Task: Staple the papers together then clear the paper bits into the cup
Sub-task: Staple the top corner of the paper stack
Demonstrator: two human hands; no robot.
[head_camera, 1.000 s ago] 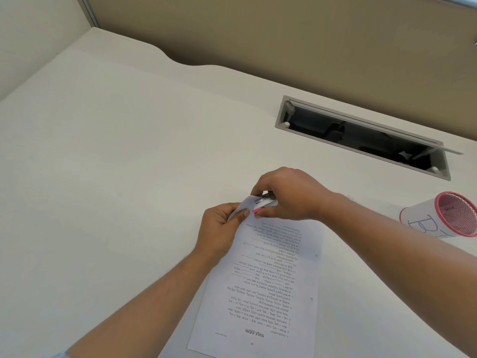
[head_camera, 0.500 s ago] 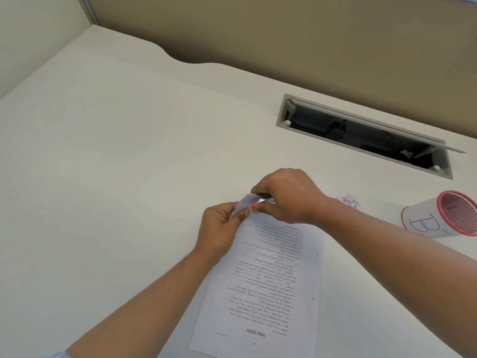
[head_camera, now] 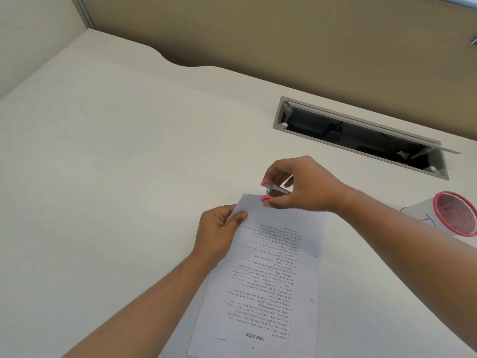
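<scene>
With the left hand (head_camera: 219,228) pinching the far-left corner of the papers (head_camera: 263,280) on the table (head_camera: 116,177) and the right hand (head_camera: 296,188) gripping the pink stapler (head_camera: 275,190) just beyond it, the sheets could skew, while the cup (head_camera: 449,215) lies tipped at right.

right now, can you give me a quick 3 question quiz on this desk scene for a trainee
1. True or false: the right hand holds the stapler clear of the papers.
2. Which hand pinches the papers' far corner? A) left hand B) right hand C) neither
3. Fill in: the cup lies on its ____ at the desk's right edge.

Key
1. True: the stapler sits just past the far edge, with no sheet between its pink ends.
2. A: thumb on top, fingers underneath.
3. Side: its pink mesh mouth faces the camera.
</scene>
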